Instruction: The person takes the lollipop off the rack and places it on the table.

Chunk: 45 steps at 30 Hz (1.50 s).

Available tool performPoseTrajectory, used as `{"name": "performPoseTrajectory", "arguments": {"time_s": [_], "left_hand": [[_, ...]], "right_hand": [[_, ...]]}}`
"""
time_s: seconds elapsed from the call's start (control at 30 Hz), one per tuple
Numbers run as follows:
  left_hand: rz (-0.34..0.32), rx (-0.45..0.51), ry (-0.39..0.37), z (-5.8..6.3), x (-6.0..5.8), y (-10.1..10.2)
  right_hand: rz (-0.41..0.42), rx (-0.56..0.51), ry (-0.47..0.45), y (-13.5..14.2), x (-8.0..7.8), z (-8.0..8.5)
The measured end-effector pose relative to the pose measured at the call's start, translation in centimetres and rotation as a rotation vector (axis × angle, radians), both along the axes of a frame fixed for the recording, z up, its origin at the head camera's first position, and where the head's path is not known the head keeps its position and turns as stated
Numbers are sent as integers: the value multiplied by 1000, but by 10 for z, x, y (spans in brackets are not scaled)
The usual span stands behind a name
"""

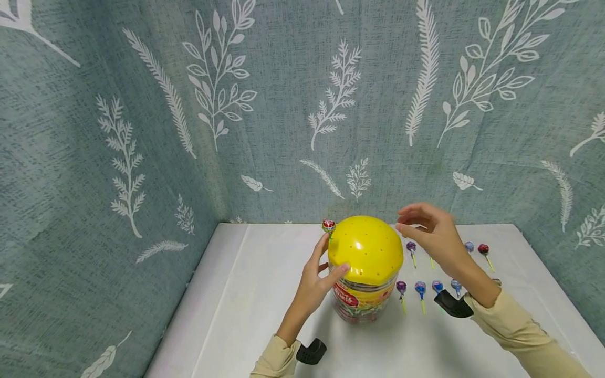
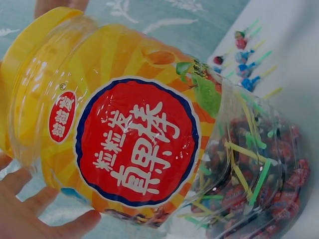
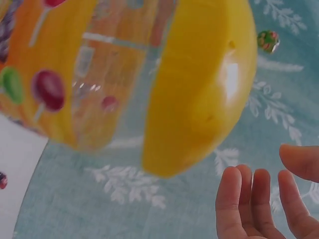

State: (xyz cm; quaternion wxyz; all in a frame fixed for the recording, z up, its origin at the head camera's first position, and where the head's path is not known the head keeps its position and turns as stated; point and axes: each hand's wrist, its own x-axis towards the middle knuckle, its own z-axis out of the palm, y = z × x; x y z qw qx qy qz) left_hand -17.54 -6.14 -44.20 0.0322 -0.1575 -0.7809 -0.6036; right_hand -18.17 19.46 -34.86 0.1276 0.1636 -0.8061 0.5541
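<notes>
A clear plastic candy jar [image 2: 134,144] with a domed yellow lid [image 1: 366,249] stands upright on the table. Many wrapped lollipops with yellow and green sticks show through its lower wall. My left hand [image 1: 315,281] holds the jar from the left, thumb on the lid's edge and fingers at the side. A red and green lollipop [image 1: 328,226] stands at the lid's left edge, by my left fingertips; whether the lid or my fingers support it, I cannot tell. Right of the lid, my right hand [image 1: 432,231] hovers with loosely bent fingers, apart from it and holding nothing.
Two rows of lollipops lie right of the jar, among them a purple one [image 1: 400,287], a blue one [image 1: 420,287] and a dark red one [image 1: 483,249]. My right forearm hides part of them. Leaf-patterned cloth [image 1: 283,105] hangs behind the white table [image 1: 264,268].
</notes>
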Motion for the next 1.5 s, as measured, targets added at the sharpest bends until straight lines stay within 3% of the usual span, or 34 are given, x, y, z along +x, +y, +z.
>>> {"name": "performPoseTrajectory", "arguments": {"time_s": [0.2,0.23,0.37,0.5,0.67,0.93,1.03,1.17,1.4,1.5], "left_hand": [[-4,-1,3,-1,1,0],[-10,1,-1,5,4,0],[-22,5,-11,7,3,0],[-22,5,-8,1,-1,-1],[-26,-10,-30,2,-2,-1],[-44,-6,-58,35,14,0],[-45,-5,-58,39,17,0],[-48,5,-49,37,17,-1],[-49,19,-26,7,-1,-1],[-38,18,-14,1,-3,-1]], "right_hand": [[46,-22,12,-16,-3,5],[53,-23,10,-19,-4,6],[93,-42,-12,-31,-6,11],[131,-47,-30,-45,-9,15],[192,-66,-38,-62,-12,16],[247,-39,-28,-85,-20,15],[263,-36,-28,-92,-22,13],[283,-30,-14,-102,-23,9],[268,-27,26,-112,-23,4],[261,-24,28,-112,-24,4]]}}
